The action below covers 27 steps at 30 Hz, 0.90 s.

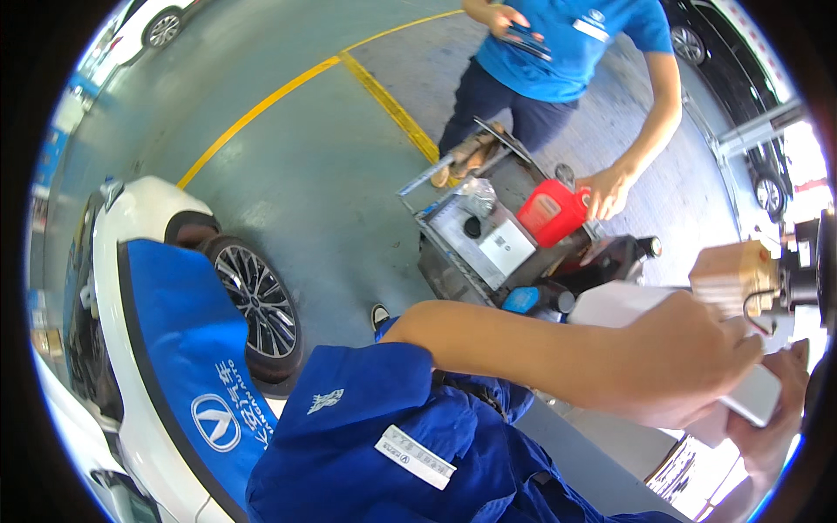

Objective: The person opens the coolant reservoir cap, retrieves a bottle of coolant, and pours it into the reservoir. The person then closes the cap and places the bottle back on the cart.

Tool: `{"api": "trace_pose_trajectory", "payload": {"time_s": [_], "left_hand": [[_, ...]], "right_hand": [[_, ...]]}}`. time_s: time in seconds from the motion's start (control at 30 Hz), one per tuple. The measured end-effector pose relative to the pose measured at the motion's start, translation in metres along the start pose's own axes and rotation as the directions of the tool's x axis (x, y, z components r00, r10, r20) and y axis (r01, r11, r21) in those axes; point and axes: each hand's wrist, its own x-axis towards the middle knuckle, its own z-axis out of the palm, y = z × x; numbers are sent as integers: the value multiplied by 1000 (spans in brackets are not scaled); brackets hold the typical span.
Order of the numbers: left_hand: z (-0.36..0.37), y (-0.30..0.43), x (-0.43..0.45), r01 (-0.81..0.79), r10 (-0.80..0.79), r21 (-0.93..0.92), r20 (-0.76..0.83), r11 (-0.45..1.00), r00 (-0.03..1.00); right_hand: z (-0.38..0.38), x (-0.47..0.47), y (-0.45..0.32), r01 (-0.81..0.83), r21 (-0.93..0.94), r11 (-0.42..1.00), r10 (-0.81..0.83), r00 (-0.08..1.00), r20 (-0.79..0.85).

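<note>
My left forearm reaches across to the right, and my left hand (700, 353) is curled over a white object with rounded corners (755, 395). From the right rim, my right hand (778, 418) closes around the same object's lower end. Part of that object is hidden under my fingers, and the area is blurred, so its exact kind is unclear. A larger white item (621, 302) shows behind my left wrist. Beyond my hands is a yellowish plastic reservoir (729, 271) with a black fitting (801, 268).
A co-worker's hand (611, 189) touches a red plastic jug (552, 212) on a metal tool cart (435, 225); their other hand holds a phone (523, 39). A white box (508, 248) and dark bottles (614, 258) share the cart. Left stands a white car (153, 196) with a blue fender cover (176, 314).
</note>
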Motion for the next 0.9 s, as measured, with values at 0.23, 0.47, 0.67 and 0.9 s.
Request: {"api": "trace_pose_trajectory", "payload": {"time_s": [0.23,0.47,0.67,0.9], "left_hand": [[-103,10,-130,683,-455,-296,565,668,689],[-145,49,-246,906,-926,248,253,343,282],[-236,78,-282,922,-940,259,261,289,221],[-283,68,-262,861,-906,357,351,363,237]], "right_hand": [[71,98,-140,321,495,807,-415,906,90],[261,136,-245,74,956,284,200,971,-134],[267,177,-346,384,913,135,230,884,-406],[242,202,-331,637,676,370,-48,740,-671]]}}
